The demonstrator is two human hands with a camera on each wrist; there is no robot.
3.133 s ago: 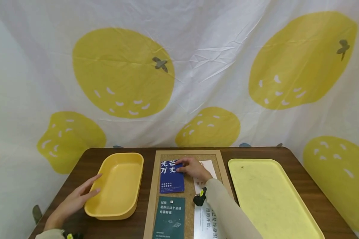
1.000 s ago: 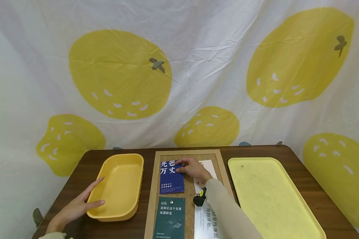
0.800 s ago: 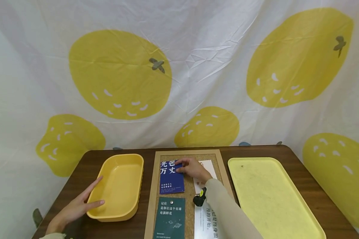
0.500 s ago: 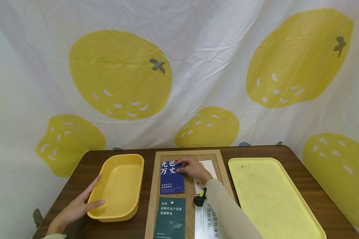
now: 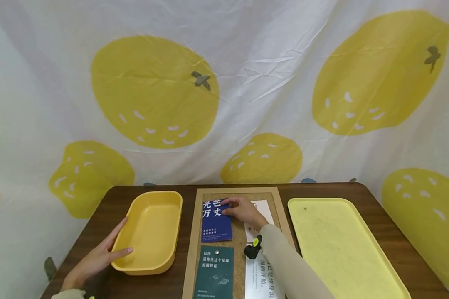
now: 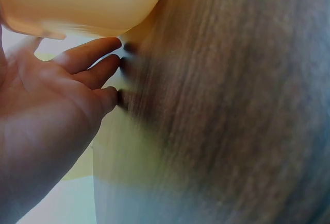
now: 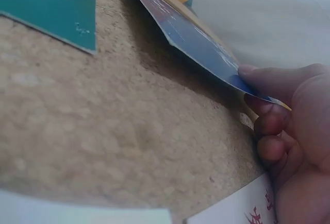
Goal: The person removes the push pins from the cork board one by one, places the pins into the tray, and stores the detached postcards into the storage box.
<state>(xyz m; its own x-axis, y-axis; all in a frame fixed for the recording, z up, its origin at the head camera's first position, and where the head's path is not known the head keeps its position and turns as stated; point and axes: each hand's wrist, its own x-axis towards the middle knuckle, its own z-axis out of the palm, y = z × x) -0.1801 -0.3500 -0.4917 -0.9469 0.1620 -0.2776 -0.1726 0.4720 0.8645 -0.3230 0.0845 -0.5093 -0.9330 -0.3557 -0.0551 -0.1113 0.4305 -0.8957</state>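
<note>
My right hand (image 5: 243,211) pinches the upper right edge of a blue card (image 5: 216,226) with white Chinese characters, at the top of a cork board (image 5: 238,265). In the right wrist view the thumb lies on the card's printed face and the fingers are behind it, with the card tilted up off the cork. My left hand (image 5: 97,258) rests at the left side of a yellow plastic basin (image 5: 149,232). Its thumb reaches over the rim and its index finger lies along the side. In the left wrist view the other fingers (image 6: 105,72) are relaxed below the basin.
Below the blue card is a green card (image 5: 215,272) with a silver pushpin (image 5: 217,252). White cards (image 5: 260,278) lie along the board's right side, partly behind my right arm. To the right sits a pale yellow tray (image 5: 344,245) on the dark wooden table (image 5: 381,216).
The left thumb has shifted toward me along the basin's rim since about three seconds ago. My right hand keeps the same pinch on the blue card. The head view has shifted slightly.
</note>
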